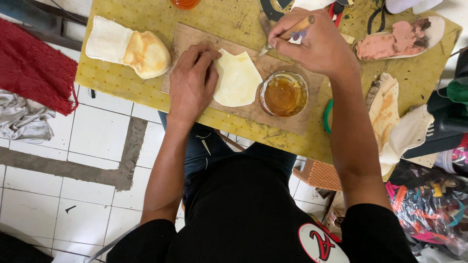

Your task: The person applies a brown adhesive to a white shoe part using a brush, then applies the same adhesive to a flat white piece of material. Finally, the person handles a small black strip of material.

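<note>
A pale cream cut piece of material (239,80) lies on a wooden board (195,36) on the yellow worktable (122,83). My left hand (191,83) lies flat on the piece's left edge, fingers together, pressing it down. My right hand (314,44) grips a wooden-handled brush (292,31) above the board's far right; its tip points down-left toward the piece's top corner. A round tin of amber glue (284,94) stands on the board right of the piece, under my right forearm.
A stack of cream pieces (126,47) lies at the table's left. A pink-smeared sole (397,40) and more cream pieces (395,122) lie at the right. A red cloth (34,63) and grey cloth are on the tiled floor at left. Bags of coloured items crowd the lower right.
</note>
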